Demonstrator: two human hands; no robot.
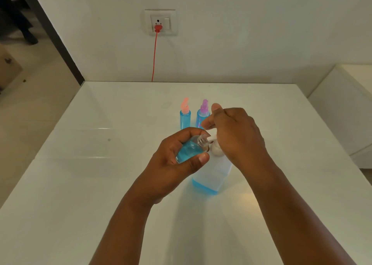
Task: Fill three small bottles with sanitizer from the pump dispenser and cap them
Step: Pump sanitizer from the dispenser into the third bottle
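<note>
- A small open bottle (190,149) is gripped by the left hand (177,160), fingers and thumb curled round its body; it is tilted so that its neck points toward 2 o'clock, right at the spout (211,138) of the dispenser (211,174).
- The right hand (235,136) is laid over the pump head, fingers curled down on it; the head itself is mostly hidden, so it cannot be told how far it is pressed.
- The bottle appears partly filled with blue liquid, so this is judged to be the filling of the third bottle.
- Two filled, capped bottles, one with an orange top (185,114) and one with a purple top (203,113), stand side by side on the worktop (100,144) at 12 o'clock from the hands, near the right hand's fingers.
- The spout tip should be kept inside or just at the neck; the opening is narrow, and a small slip toward 8 o'clock would probably send liquid over the left thumb.
- The pump is best pressed slowly and straight down, so that the dispenser is not tipped; little liquid is left at its base, so sputtering may be expected.
- The bottle should be brought upright as the level rises, and filling stopped below the neck to leave room for the cap.
- No loose cap is seen; it may be hidden behind the hands.
</note>
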